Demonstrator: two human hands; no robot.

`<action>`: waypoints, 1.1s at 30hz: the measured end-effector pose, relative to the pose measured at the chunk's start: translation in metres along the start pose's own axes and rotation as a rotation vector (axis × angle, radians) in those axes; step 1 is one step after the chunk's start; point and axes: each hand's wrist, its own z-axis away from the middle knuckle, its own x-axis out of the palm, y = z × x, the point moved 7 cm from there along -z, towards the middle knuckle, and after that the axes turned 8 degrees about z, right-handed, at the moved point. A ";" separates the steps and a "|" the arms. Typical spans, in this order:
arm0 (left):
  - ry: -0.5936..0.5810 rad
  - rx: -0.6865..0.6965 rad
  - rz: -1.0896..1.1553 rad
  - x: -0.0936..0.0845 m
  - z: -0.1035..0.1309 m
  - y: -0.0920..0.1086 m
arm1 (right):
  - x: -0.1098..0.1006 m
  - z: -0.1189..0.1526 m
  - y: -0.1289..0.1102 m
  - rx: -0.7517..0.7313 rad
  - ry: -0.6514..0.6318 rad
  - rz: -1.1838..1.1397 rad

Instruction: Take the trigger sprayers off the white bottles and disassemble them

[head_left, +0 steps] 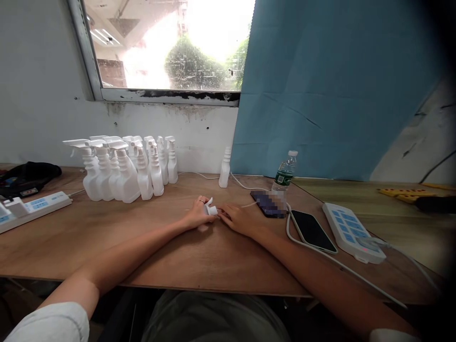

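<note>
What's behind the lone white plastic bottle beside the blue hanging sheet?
Behind the white plastic bottle is a white wall; thin white cable shows at either side. Whether it runs unbroken behind the bottle is hidden.

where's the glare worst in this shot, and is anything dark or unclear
Head view: the window glares most, partly washed out to white; head view: the right-hand corners fall to black; head view: a pixelated patch covers part of the dark phone, and the white sprayer head shows little fine detail.
</note>
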 end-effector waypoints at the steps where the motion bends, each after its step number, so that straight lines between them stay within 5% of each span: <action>1: -0.007 0.013 -0.002 0.001 0.001 0.002 | 0.003 0.001 0.000 0.012 -0.010 -0.002; 13: -0.168 0.279 -0.045 0.013 0.010 0.019 | 0.007 0.007 -0.019 -0.042 -0.124 0.262; 17: -0.081 0.175 0.000 0.008 0.005 0.009 | 0.005 0.006 -0.014 0.059 -0.141 0.306; 25: 0.065 -0.031 0.067 -0.001 -0.004 -0.010 | -0.025 0.000 0.026 0.487 -0.076 0.312; 33: 0.021 -0.039 0.144 0.002 0.000 -0.009 | -0.059 -0.017 0.099 0.620 0.120 0.009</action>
